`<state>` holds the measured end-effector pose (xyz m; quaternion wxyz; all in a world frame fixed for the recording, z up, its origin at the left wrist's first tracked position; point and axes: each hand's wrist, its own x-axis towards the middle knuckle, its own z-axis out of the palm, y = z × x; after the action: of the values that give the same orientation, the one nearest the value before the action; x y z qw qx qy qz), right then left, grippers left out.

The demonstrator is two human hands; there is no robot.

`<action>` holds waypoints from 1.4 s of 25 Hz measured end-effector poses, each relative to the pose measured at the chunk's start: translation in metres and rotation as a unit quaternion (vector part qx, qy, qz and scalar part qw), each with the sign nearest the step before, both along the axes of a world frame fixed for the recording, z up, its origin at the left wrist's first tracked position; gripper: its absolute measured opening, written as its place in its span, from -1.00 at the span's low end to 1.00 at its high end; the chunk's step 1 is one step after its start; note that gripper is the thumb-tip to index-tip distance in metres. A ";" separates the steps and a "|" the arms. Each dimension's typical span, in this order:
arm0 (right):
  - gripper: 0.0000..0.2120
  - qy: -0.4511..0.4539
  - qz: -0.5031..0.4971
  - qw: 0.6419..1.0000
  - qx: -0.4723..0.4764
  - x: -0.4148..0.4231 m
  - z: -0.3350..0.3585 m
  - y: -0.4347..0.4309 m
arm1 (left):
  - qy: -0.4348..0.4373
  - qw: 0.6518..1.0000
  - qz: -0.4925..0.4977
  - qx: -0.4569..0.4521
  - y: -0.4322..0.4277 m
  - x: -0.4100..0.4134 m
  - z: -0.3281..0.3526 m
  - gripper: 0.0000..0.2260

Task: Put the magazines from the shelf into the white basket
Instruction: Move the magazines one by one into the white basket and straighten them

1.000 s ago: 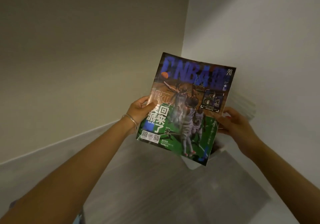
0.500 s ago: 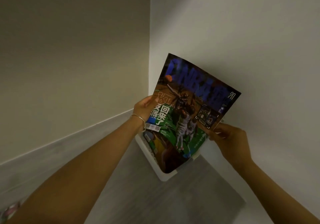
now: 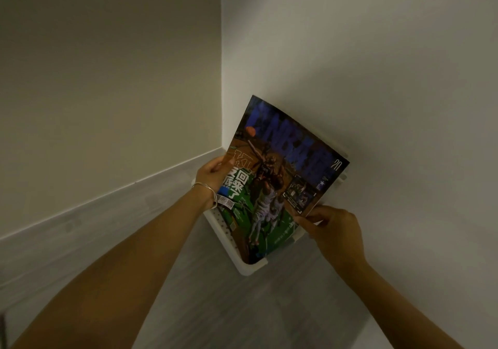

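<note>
Left hand (image 3: 213,172) and right hand (image 3: 334,230) pinch the magazine (image 3: 280,176), largely hiding the white basket (image 3: 250,266).

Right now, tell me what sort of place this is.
Likely an indoor room corner, perhaps a home: two plain walls meet, a skirting board edges the grey wood-look floor, and a white basket stands there, a magazine held partly inside.

A beige wall (image 3: 107,79) and a whiter wall (image 3: 377,65) meet in a dim corner above grey wood-grain floor (image 3: 242,308).
</note>
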<state>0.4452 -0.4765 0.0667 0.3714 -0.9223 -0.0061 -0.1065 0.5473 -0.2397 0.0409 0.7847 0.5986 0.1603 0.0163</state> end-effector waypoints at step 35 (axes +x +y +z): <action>-0.73 0.343 0.106 0.889 0.286 -0.139 -0.011 0.263 | 0.178 0.958 0.092 0.203 0.244 -0.329 -0.038 -0.46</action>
<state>0.3060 -0.2140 0.0557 0.6070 -0.7493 0.0544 0.2591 0.2180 0.0047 0.0025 0.6001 0.7214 0.3453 0.0138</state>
